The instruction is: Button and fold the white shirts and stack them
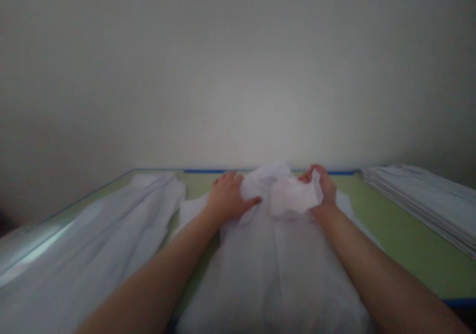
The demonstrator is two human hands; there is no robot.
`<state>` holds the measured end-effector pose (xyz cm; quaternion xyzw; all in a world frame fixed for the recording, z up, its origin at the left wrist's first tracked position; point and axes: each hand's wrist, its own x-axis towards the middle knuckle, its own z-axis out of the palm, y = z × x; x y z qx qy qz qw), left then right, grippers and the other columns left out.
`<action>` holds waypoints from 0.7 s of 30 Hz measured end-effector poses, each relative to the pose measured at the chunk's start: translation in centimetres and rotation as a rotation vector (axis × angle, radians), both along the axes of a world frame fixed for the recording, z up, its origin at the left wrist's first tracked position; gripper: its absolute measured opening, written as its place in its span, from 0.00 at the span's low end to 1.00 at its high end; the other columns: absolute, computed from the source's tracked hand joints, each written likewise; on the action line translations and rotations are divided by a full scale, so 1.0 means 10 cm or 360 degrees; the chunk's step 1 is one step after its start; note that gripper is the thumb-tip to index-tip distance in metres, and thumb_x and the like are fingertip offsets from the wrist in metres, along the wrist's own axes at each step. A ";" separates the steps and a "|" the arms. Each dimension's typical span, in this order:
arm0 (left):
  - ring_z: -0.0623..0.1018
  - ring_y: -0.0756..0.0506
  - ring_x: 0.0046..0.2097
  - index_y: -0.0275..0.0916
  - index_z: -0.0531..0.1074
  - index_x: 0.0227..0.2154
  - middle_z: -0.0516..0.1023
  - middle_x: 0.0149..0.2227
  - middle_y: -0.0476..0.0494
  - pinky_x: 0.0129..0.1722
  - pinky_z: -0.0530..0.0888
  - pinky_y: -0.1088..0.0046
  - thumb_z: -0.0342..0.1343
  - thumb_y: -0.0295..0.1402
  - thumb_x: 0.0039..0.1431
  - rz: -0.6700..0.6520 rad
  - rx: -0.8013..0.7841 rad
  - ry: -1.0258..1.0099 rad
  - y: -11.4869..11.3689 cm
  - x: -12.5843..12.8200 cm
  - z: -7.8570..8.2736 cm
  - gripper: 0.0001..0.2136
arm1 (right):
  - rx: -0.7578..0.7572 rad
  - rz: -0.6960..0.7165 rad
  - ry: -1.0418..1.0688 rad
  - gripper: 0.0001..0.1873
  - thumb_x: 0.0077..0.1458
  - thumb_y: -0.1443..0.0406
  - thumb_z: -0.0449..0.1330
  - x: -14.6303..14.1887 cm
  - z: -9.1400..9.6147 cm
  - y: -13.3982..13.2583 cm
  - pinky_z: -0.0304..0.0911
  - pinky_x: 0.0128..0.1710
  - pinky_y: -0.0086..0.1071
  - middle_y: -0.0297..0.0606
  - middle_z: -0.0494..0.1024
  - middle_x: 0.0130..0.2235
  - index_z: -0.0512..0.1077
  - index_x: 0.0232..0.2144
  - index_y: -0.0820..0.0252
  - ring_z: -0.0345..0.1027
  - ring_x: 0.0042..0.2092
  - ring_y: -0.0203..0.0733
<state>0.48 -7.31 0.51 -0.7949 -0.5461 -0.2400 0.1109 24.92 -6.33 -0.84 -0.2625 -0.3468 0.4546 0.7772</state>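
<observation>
No readable text, no legible labels, brands, numbers or signs

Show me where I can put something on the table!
Widest bare table bit: between the right forearm and the cloth stack. A narrow gap shows between left cloth and left hand. Crowded: the middle cloth, with that hand and the right hand on it.

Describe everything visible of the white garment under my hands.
The white garment looks like thin cloth, rumpled at its far end, with a line down its middle. It lies on the green table, reaching the near edge. Your left hand touches its far part; your right hand touches a pale flap, possibly part of it. Blur hides details.
</observation>
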 end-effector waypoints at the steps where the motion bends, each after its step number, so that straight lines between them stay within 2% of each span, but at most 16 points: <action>1: 0.66 0.34 0.54 0.37 0.66 0.49 0.66 0.52 0.31 0.52 0.61 0.58 0.51 0.62 0.42 0.0059 -0.0075 0.0039 0.05 -0.05 0.00 0.38 | 0.0008 0.0069 0.0082 0.14 0.49 0.52 0.56 0.04 0.01 0.00 0.63 0.28 0.31 0.24 0.60 0.16 0.64 0.29 0.55 0.60 0.20 0.33; 3: 0.69 0.34 0.51 0.35 0.65 0.50 0.69 0.50 0.29 0.49 0.63 0.60 0.49 0.65 0.38 0.0149 -0.0238 0.0089 0.13 -0.14 -0.01 0.43 | 0.0026 0.0168 0.0136 0.18 0.49 0.48 0.54 0.09 0.02 -0.02 0.63 0.28 0.31 0.26 0.61 0.17 0.64 0.29 0.56 0.61 0.21 0.33; 6: 0.73 0.34 0.46 0.34 0.68 0.46 0.73 0.45 0.28 0.43 0.67 0.63 0.47 0.67 0.37 0.0242 -0.0454 0.0185 0.21 -0.21 -0.05 0.43 | 0.0030 0.0183 -0.0003 0.22 0.48 0.45 0.52 0.11 -0.01 -0.01 0.63 0.30 0.33 0.28 0.65 0.21 0.65 0.34 0.55 0.64 0.24 0.34; 9: 0.74 0.34 0.43 0.35 0.72 0.39 0.75 0.42 0.30 0.40 0.68 0.64 0.52 0.62 0.37 0.0237 -0.0578 0.0329 0.23 -0.23 -0.05 0.36 | -0.0039 0.0105 -0.0234 0.22 0.41 0.55 0.61 0.13 -0.12 0.08 0.61 0.27 0.30 0.26 0.67 0.23 0.64 0.39 0.54 0.64 0.25 0.34; 11: 0.74 0.35 0.44 0.36 0.73 0.38 0.75 0.43 0.31 0.41 0.68 0.65 0.56 0.56 0.40 0.0194 -0.0549 0.0330 0.23 -0.23 -0.03 0.29 | -0.0113 0.0037 -0.0318 0.26 0.34 0.66 0.62 0.15 -0.20 0.16 0.58 0.23 0.27 0.25 0.67 0.24 0.63 0.41 0.54 0.63 0.24 0.33; 13: 0.74 0.38 0.45 0.36 0.72 0.41 0.75 0.44 0.32 0.43 0.67 0.66 0.56 0.48 0.46 0.0137 -0.0426 0.0219 0.22 -0.23 0.03 0.23 | -0.0170 -0.0023 -0.0347 0.27 0.32 0.70 0.58 0.17 -0.27 0.23 0.57 0.22 0.27 0.24 0.67 0.24 0.63 0.41 0.55 0.62 0.23 0.33; 17: 0.74 0.42 0.45 0.37 0.72 0.40 0.76 0.43 0.37 0.43 0.67 0.69 0.48 0.40 0.56 0.0066 -0.0165 -0.0048 0.20 -0.25 0.19 0.15 | -0.0209 -0.0219 -0.0340 0.24 0.31 0.69 0.52 0.23 -0.33 0.30 0.60 0.24 0.28 0.26 0.68 0.23 0.64 0.38 0.57 0.64 0.24 0.34; 21: 0.74 0.44 0.41 0.37 0.72 0.39 0.77 0.38 0.40 0.41 0.67 0.72 0.46 0.37 0.57 0.0112 -0.0116 -0.0044 0.15 -0.48 0.48 0.14 | -0.0335 -0.0379 -0.0387 0.20 0.31 0.68 0.51 0.42 -0.26 0.29 0.62 0.24 0.30 0.28 0.68 0.22 0.65 0.33 0.58 0.64 0.24 0.36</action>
